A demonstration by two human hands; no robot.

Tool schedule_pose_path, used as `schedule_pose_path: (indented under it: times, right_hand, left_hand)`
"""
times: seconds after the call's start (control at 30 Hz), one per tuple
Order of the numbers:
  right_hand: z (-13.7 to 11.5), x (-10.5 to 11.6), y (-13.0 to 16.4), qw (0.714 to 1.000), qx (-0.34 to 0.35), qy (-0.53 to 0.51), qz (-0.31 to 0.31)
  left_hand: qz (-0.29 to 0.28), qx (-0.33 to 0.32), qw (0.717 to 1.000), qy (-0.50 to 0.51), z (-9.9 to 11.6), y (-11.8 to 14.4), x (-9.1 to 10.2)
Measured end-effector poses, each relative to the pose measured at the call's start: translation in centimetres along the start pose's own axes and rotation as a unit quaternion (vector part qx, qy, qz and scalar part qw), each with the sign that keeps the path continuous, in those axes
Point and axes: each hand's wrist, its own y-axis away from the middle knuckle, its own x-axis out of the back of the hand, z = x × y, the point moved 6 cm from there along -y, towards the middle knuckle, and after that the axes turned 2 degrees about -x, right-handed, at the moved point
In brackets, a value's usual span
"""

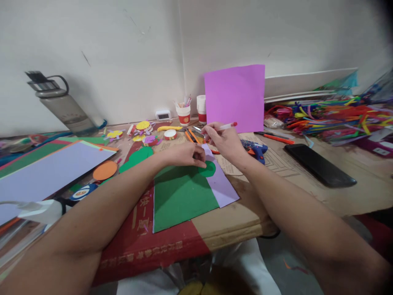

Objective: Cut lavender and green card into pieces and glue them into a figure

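Observation:
My left hand (187, 155) presses down on a small green round cutout (209, 169) that lies on a lilac paper sheet (221, 185). A larger green sheet (179, 197) lies over the left part of the lilac one. My right hand (223, 141) holds a white pen with a red cap (226, 126), its tip down by the cutout's far edge. Both sheets rest on a cardboard-covered table (233, 223).
A pink sheet (235, 97) leans on the wall. A black phone (319, 165), a blue glue gun (255, 148) and a heap of pipe cleaners (331, 116) lie right. Paper cups (184, 114), a tape roll (170, 134), coloured sheets (46, 170) and a grey bottle (63, 104) stand left.

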Motion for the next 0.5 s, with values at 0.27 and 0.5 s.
schedule_pose_path:
  times: [0.27,0.5]
  right_hand:
    - [0.2,0.3,-0.1,1.0,0.0,-0.004,0.012]
    - [0.2,0.2,0.0,1.0,-0.007,0.006,0.007]
  left_hand:
    - [0.04,0.005,0.999,0.013,-0.3,-0.1,0.1]
    - [0.008,-0.029,0.999,0.042,-0.9,-0.5,-1.0]
